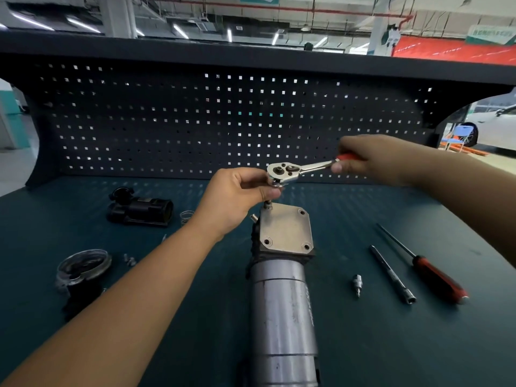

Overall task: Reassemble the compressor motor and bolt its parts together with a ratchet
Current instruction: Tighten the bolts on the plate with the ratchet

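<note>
Two hands work a ratchet above a dark green surface. At far left lie a round housing and a black motor part. The left hand has a closed grip, pinching the drive under the ratchet's head. The silver compressor motor sits in the centre, its long axis running away from the person and its square plate at the far end. The ratchet lies crosswise, its red handle pointing right inside the closed grip of the right hand. A socket bit, an extension bar and a screwdriver lie at right.

Nothing here reads clearly. The green sign hanging high at the right carries pale characters, too blurred to make out. A dark marking runs down the right side of the motor, and it is just as illegible.
</note>
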Demonstrator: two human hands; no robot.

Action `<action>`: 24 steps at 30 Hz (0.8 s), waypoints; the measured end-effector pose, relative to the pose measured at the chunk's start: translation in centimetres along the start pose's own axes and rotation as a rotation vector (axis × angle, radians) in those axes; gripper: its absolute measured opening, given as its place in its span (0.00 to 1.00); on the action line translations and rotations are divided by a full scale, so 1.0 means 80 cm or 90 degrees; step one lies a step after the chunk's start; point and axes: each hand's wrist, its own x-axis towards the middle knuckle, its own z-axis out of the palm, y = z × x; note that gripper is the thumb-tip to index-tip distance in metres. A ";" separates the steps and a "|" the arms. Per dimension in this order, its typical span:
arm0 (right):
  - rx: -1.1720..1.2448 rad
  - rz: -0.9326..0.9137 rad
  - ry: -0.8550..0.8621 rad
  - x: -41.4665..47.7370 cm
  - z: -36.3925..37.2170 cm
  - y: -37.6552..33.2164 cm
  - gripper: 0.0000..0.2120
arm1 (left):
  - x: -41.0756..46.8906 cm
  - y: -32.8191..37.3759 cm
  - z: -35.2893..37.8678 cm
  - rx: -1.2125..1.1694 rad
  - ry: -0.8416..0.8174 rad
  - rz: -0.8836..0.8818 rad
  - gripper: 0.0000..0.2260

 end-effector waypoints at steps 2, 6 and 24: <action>0.004 -0.005 0.001 -0.014 0.004 0.002 0.28 | -0.002 0.000 0.000 -0.007 -0.008 0.001 0.09; 0.042 0.015 -0.005 -0.065 0.014 -0.003 0.25 | -0.004 0.001 -0.002 -0.005 -0.018 0.000 0.08; 1.003 0.288 -0.059 -0.172 0.097 -0.214 0.09 | -0.025 0.014 0.023 0.035 0.059 0.032 0.11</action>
